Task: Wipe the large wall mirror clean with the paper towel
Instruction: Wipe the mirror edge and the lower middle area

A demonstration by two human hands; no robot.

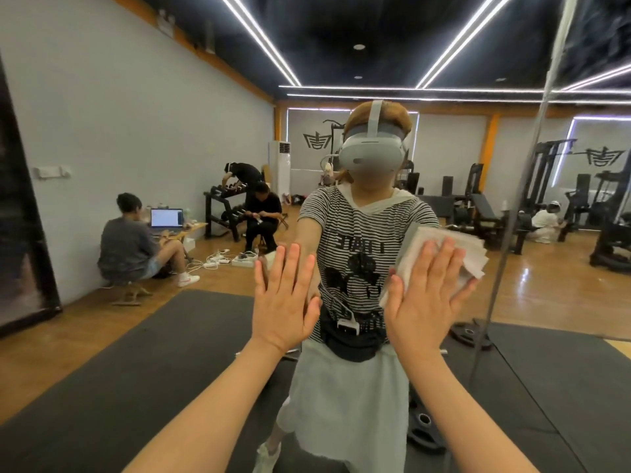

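Note:
The large wall mirror point(136, 107) fills nearly the whole view and reflects a gym room and my own figure. My right hand point(426, 298) lies flat with straight fingers, pressing a folded white paper towel point(469, 249) against the glass at chest height. The towel sticks out above and to the right of the fingers. My left hand point(285, 302) is flat on the bare mirror to the left, fingers straight and together, holding nothing.
A vertical seam point(532, 131) between mirror panels runs just right of the towel. A dark frame edge point(20, 213) borders the mirror at far left. In the reflection are black floor mats, weight plates, gym machines and people sitting at the left.

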